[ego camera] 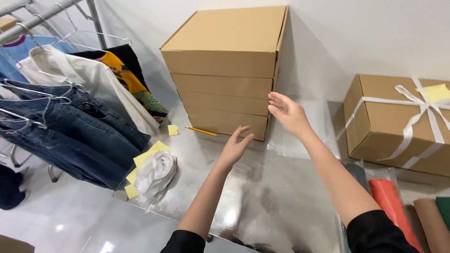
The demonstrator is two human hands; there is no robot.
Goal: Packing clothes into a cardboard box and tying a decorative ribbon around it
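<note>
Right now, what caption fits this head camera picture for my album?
Two open hands, left and right, reach toward a stack of cardboard boxes on a shiny table.

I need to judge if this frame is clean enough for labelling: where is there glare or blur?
Head view: bright glare patches on the shiny metal table near its front edge; the left hand and right hand, both open, look slightly soft; the stack of cardboard boxes is sharp and casts a soft shadow on the wall.
</note>
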